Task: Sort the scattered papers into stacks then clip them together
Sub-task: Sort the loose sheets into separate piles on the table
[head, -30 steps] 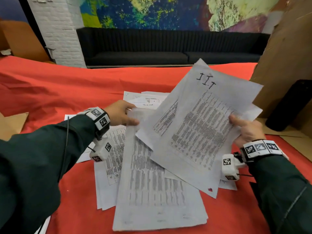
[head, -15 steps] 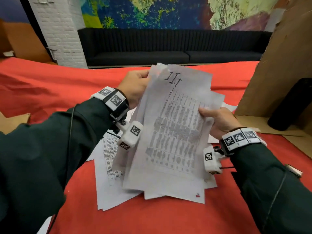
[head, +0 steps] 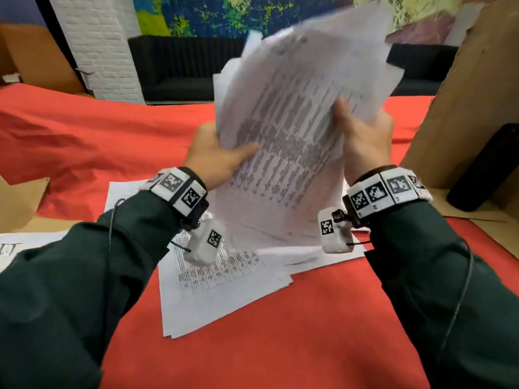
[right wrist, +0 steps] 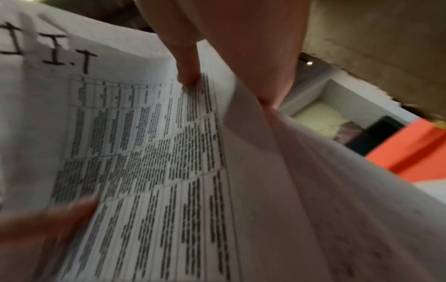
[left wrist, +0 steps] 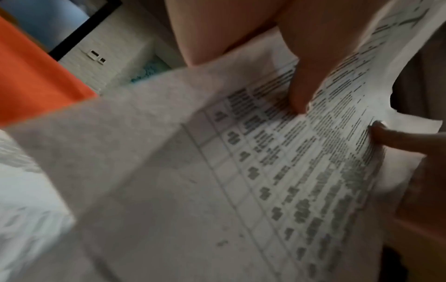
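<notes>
Step in hand: I judge this as the gathering part of sorting; I have one bundle of printed sheets (head: 295, 130) raised off the worktop and held between both hands, with no clipping begun.
Left hand: my left hand (head: 216, 158) clasps the bundle's left edge, thumb laid across the printed face and the fingers hidden behind the paper.
Right hand: my right hand (head: 362, 136) grips the bundle's right edge, thumb on the front; the right wrist view shows the paper pinched between thumb and fingers.
Bundle: it stands steeply tilted above the loose papers, its edges fanned and uneven; the top is blurred, so I can't say how many sheets it holds. The right wrist view shows a handwritten mark (right wrist: 48, 47) at its head.
Loose papers: a pile of loose papers (head: 222, 284) lies flat on the red worktop (head: 280, 346) directly under the bundle, and another sheet (head: 25, 245) lies well to the left of that pile.
Clip: I see none in any view.
Next move: I think the bundle wants its edges squared, most likely by tapping its lower edge on the worktop beside the loose papers, with both grips eased enough for the sheets to slide level. Then it needs a bare spot apart from the loose papers.
</notes>
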The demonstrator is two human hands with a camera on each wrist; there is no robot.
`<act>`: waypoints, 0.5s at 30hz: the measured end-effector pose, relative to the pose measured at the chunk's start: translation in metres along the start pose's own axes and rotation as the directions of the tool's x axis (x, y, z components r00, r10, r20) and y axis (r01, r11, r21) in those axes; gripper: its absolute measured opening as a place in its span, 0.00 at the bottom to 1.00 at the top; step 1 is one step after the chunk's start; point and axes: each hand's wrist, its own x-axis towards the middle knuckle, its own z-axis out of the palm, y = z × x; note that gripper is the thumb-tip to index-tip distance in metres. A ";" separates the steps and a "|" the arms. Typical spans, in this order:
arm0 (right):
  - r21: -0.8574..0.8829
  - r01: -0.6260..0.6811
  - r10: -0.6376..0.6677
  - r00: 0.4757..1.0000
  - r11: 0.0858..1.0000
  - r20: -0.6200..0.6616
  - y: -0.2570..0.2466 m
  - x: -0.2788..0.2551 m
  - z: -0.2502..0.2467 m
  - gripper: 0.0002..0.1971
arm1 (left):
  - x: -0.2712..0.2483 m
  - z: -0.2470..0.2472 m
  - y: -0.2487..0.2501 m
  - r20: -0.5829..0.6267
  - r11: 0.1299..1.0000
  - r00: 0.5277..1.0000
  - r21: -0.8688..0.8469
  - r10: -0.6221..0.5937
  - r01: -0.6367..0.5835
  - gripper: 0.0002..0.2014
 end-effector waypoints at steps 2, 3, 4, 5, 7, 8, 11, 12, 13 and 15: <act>0.036 0.130 -0.131 0.990 0.991 0.048 -0.015 -0.002 0.011 0.17 | 0.001 -0.001 0.023 -0.146 0.993 0.987 -0.090 0.063 -0.077 0.10; 0.045 0.170 -0.174 0.981 0.984 0.089 -0.020 -0.004 0.016 0.19 | 0.002 -0.003 0.029 -0.188 0.984 0.978 -0.135 0.087 -0.114 0.10; 0.033 0.189 -0.191 0.972 0.981 0.137 -0.021 -0.007 0.019 0.22 | 0.000 -0.005 0.034 -0.202 0.977 0.975 -0.171 0.095 -0.130 0.11; 0.002 0.186 -0.184 0.966 0.982 0.184 -0.017 -0.008 0.021 0.25 | -0.003 -0.007 0.036 -0.202 0.972 0.975 -0.195 0.089 -0.129 0.11; -0.064 0.086 -0.067 0.962 0.994 0.265 -0.001 -0.015 0.021 0.28 | -0.011 -0.007 0.029 -0.137 0.975 0.990 -0.213 0.030 -0.059 0.12; -0.108 0.041 -0.009 0.961 0.993 0.276 0.009 -0.019 0.019 0.26 | -0.016 -0.005 0.025 -0.101 0.982 0.995 -0.185 0.006 -0.025 0.12; -0.238 0.091 -0.042 0.978 0.967 0.204 0.020 -0.027 0.018 0.23 | -0.020 -0.001 0.018 -0.065 0.990 0.997 -0.134 -0.041 0.032 0.14; -0.225 0.119 -0.084 0.984 0.967 0.159 0.017 -0.027 0.019 0.21 | -0.019 -0.001 0.022 -0.077 0.991 0.996 -0.129 -0.046 0.036 0.15; -0.179 0.131 -0.112 0.988 0.975 0.109 0.013 -0.024 0.019 0.21 | -0.014 -0.004 0.024 -0.077 0.989 0.996 -0.149 -0.038 0.026 0.12; -0.035 0.122 -0.120 0.992 0.992 0.040 0.004 -0.018 0.017 0.25 | -0.006 -0.011 0.026 -0.081 0.975 0.997 -0.221 -0.006 -0.012 0.15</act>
